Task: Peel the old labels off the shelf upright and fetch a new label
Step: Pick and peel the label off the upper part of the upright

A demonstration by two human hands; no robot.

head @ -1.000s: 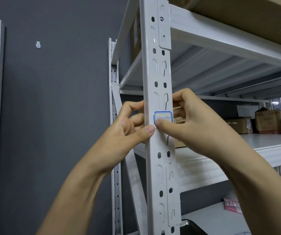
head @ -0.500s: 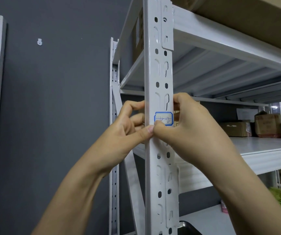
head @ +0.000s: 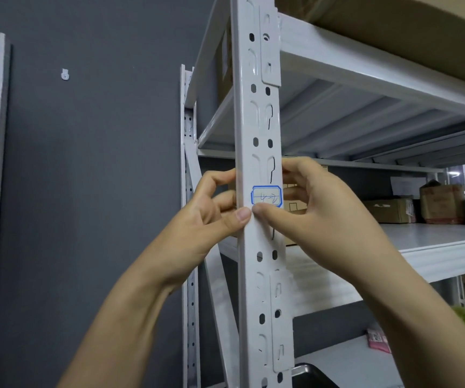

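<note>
**Label still flat, no lift yet**

Almost nothing has changed in the last second. Both thumbs were at the label's lower-left corner then and are there now. The label (head: 266, 196) lies flat on the front of the upright (head: 256, 275), blue border whole, no raised corner that I can see. My read: the peel hasn't started, and picking at the edge has got nowhere so far.

Left hand (head: 211, 217): fingers curled behind the upright, left thumb (head: 242, 214) pressed on the front edge just below the label, clamping the post.
Right hand (head: 321, 219): same wrap from the other side, right thumb (head: 260, 210) touching the label's bottom-left corner.

Only this one label shows on the post. No new label in view.

Containers: cardboard boxes (head: 388, 210) stand on the middle shelf (head: 436, 245), contents hidden. The top box (head: 394, 26) is cropped, so I can't tell what's in it. A pink packet (head: 377, 339) lies loose on the lower shelf.
</note>
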